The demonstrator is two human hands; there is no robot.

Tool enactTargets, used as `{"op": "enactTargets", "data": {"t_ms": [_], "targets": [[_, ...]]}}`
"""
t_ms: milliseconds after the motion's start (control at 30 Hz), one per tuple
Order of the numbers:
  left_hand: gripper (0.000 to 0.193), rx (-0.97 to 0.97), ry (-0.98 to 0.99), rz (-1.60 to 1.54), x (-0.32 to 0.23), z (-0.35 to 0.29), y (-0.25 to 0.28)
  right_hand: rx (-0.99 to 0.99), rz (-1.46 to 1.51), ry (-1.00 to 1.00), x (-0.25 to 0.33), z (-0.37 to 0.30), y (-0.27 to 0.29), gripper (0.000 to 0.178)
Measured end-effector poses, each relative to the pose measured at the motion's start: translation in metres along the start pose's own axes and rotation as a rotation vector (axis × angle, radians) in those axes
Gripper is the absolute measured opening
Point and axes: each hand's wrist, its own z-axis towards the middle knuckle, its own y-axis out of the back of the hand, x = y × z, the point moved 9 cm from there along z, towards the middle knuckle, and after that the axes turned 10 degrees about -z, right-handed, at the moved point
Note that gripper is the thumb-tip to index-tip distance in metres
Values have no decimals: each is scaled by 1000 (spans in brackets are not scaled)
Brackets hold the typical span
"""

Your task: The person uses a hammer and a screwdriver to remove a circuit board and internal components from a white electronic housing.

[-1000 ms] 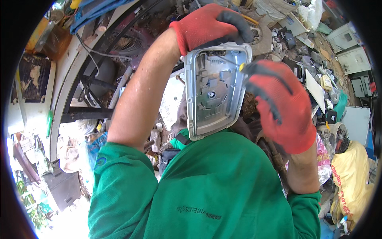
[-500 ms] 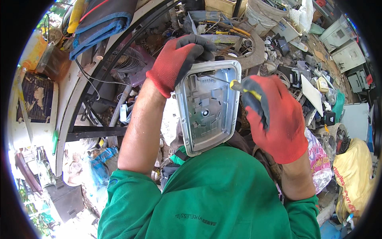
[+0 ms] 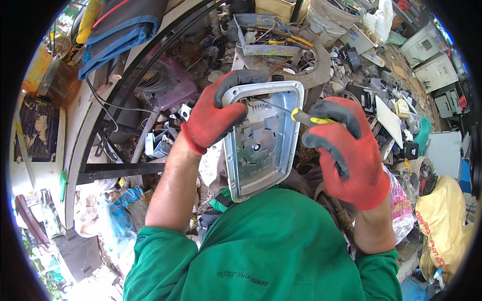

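A grey metal housing (image 3: pixel 261 145), shaped like a shallow tray with raised ribs inside, stands tilted against my lap. My left hand (image 3: pixel 221 108), in a red and black glove, grips its upper left rim. In my gloved right hand (image 3: pixel 346 150) is a screwdriver (image 3: pixel 305 118) with a yellow and grey handle, pinched between thumb and fingers. The thin shaft points left into the housing, its tip near a dark connector strip (image 3: pixel 260 97) by the top edge.
Beyond the housing lies a grey bin (image 3: pixel 271 47) of hand tools, near a white bucket (image 3: pixel 329 22). Scrap parts cover the ground at right, beside a yellow sack (image 3: pixel 442 220). A curved table edge (image 3: pixel 75 165) runs along the left, with a folded blue-edged cloth (image 3: pixel 120 37).
My left hand has shifted down the housing's left rim, its thumb now over the edge. The right-hand fingers have loosened and re-set on the screwdriver handle.
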Motion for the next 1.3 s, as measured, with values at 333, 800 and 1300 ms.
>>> {"op": "enactTargets", "data": {"t_ms": [333, 800, 1300], "targets": [[54, -50, 9, -27, 1, -8, 4, 85, -21, -67, 5, 5, 0, 47], [55, -30, -24, 6, 0, -3, -4, -131, 481, 129, 12, 6, -8, 39], [50, -100, -13, -88, 3, -5, -4, 102, 173, -414, -45, -4, -32, 32]]}}
